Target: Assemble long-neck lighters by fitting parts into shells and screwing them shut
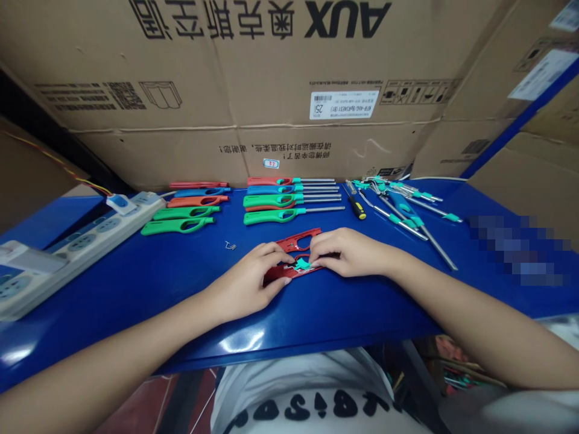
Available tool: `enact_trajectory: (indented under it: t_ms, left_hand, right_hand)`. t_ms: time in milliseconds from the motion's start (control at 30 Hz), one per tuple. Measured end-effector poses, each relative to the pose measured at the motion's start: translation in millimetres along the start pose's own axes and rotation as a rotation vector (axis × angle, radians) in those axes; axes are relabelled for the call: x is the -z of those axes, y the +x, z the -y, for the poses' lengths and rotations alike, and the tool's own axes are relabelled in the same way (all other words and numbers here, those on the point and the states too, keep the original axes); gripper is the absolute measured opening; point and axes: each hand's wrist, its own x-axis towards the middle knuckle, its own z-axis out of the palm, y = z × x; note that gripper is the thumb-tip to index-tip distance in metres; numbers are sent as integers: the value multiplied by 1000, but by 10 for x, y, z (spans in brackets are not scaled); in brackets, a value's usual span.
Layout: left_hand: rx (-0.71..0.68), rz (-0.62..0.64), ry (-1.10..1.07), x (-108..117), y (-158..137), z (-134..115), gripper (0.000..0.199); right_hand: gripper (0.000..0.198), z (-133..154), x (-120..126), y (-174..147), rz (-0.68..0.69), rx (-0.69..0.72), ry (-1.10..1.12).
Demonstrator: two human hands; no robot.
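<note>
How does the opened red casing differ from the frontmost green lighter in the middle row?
The red casing lies open in two halves, a teal part showing inside; the green lighter is closed. A metal tube extends from the green lighter; none shows on the red casing. The left hand and right hand are at the red casing; no hand touches the green lighter. Both have a looped opening.

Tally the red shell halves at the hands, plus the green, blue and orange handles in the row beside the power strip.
Red shell halves: 2
Green handles: 2
Blue handle: 1
Orange handle: 1
Total: 6
</note>
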Motion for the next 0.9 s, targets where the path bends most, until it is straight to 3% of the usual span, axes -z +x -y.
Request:
enact_trajectory:
  t_ms: [333,900]
  left_hand:
    - [38,25,-20,9,1,-16,26]
    - [-8,26,91,-21,-26,-26,25]
  right_hand:
    - [23,85,-26,-9,63,55,-419]
    - [23,211,-27,8,162,38,-610]
